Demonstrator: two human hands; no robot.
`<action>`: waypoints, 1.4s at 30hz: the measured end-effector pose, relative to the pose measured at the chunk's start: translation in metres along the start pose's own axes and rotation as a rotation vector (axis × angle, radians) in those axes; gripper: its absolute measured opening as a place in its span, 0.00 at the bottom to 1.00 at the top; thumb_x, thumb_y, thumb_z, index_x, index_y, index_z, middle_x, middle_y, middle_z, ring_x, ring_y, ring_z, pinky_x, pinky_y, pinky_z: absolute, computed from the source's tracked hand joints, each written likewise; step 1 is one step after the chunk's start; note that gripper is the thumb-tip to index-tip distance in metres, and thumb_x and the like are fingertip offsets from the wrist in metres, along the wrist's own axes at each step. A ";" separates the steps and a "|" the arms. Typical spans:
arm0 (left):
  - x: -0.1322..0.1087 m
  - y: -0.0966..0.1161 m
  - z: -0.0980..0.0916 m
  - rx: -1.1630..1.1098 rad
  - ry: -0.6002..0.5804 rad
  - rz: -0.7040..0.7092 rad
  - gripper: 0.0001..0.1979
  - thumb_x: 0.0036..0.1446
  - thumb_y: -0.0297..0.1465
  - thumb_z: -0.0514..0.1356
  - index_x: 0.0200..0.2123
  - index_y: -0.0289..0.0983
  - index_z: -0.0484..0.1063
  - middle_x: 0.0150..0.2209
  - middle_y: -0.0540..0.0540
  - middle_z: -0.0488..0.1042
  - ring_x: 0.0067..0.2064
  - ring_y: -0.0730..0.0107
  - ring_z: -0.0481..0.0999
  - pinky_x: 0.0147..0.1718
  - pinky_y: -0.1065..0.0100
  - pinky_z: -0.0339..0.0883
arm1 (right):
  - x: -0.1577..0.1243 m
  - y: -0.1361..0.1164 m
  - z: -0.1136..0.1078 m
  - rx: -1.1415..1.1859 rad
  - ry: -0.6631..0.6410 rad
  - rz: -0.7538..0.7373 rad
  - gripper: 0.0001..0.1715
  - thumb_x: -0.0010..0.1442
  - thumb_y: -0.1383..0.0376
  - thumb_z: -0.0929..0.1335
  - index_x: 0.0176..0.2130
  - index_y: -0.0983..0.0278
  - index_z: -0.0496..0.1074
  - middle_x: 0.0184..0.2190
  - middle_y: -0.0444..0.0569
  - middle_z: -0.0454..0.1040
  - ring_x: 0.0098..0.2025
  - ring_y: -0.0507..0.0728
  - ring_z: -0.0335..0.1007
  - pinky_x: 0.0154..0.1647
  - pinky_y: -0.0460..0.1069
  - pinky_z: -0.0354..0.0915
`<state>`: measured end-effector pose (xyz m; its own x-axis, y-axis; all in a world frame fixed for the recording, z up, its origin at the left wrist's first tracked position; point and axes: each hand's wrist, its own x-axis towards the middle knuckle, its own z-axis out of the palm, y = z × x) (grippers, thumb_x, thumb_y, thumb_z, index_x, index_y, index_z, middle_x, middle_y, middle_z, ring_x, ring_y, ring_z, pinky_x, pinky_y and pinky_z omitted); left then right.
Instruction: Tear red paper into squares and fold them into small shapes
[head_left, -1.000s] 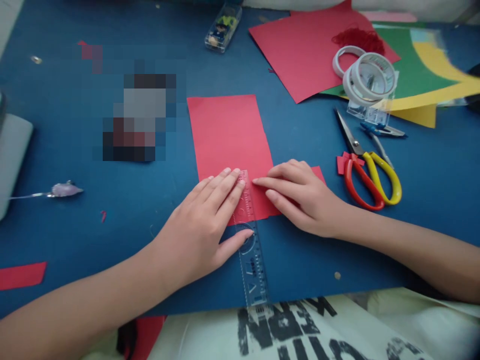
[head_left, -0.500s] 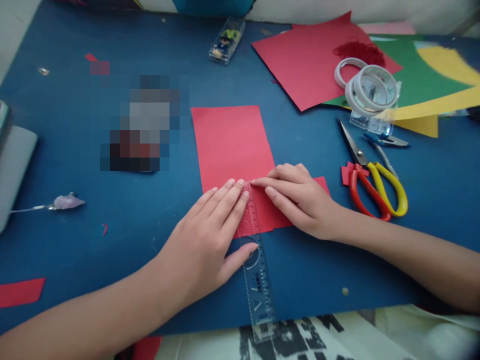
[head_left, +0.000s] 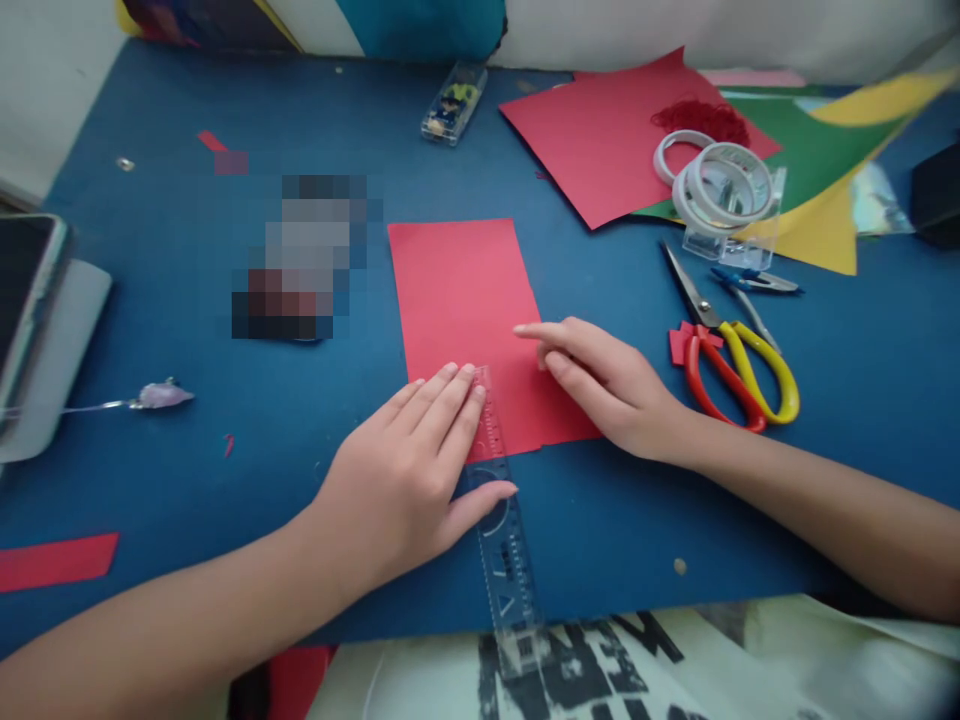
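Note:
A red paper sheet (head_left: 465, 280) lies on the blue table. A clear plastic ruler (head_left: 504, 540) overlaps its lower part and reaches past the table's near edge. My left hand (head_left: 409, 470) rests flat on the sheet and the ruler's left side, fingers stretched out and thumb across the ruler. To the right, my right hand (head_left: 615, 390) is open over the paper. Its index finger points left, the thumb is stretched out, and the other fingers curl beneath. Another part of red paper shows under this hand; whether it is a separate piece I cannot tell.
Scissors (head_left: 724, 345) with red and yellow handles lie at right, beside a craft knife (head_left: 756, 281). Tape rolls (head_left: 731, 185) sit behind them near red sheets (head_left: 592, 150). A clear case (head_left: 454, 105) is at the back; a phone (head_left: 26, 310) is at left.
My right hand has lifted from the ruler's top end, its index finger now raised up the sheet. My left hand stays on the ruler. The whole view has shifted slightly.

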<state>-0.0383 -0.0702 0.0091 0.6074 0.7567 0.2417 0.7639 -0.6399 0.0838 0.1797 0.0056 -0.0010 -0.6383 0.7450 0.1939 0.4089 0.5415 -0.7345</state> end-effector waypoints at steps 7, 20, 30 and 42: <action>-0.004 0.017 -0.001 0.098 0.245 0.105 0.12 0.55 0.30 0.61 0.34 0.24 0.77 0.34 0.34 0.80 0.36 0.50 0.80 0.27 0.58 0.76 | -0.002 0.005 0.002 0.105 0.060 0.035 0.14 0.65 0.69 0.59 0.47 0.66 0.70 0.32 0.47 0.70 0.36 0.52 0.67 0.41 0.50 0.63; -0.005 0.002 -0.005 0.008 0.096 0.477 0.11 0.60 0.23 0.51 0.37 0.31 0.75 0.37 0.40 0.77 0.39 0.62 0.77 0.34 0.63 0.74 | -0.006 0.004 -0.002 0.175 0.195 0.115 0.12 0.62 0.69 0.61 0.38 0.63 0.73 0.27 0.43 0.71 0.30 0.51 0.67 0.33 0.47 0.63; -0.010 0.004 0.002 0.001 0.146 0.330 0.10 0.56 0.23 0.57 0.41 0.27 0.74 0.41 0.37 0.78 0.44 0.56 0.77 0.39 0.59 0.75 | -0.005 0.004 0.000 0.083 0.099 0.045 0.12 0.62 0.71 0.60 0.39 0.65 0.72 0.31 0.46 0.73 0.33 0.51 0.68 0.36 0.48 0.63; -0.001 0.002 0.004 -0.107 0.054 0.093 0.19 0.60 0.30 0.57 0.50 0.23 0.70 0.52 0.35 0.73 0.54 0.53 0.72 0.52 0.55 0.71 | -0.010 0.000 -0.025 -0.701 -0.182 -0.629 0.24 0.63 0.54 0.64 0.43 0.73 0.71 0.36 0.58 0.75 0.37 0.59 0.70 0.38 0.55 0.66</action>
<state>-0.0363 -0.0719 0.0052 0.6594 0.6873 0.3048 0.6756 -0.7195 0.1609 0.2023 0.0076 0.0135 -0.9416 0.1980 0.2724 0.2161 0.9757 0.0375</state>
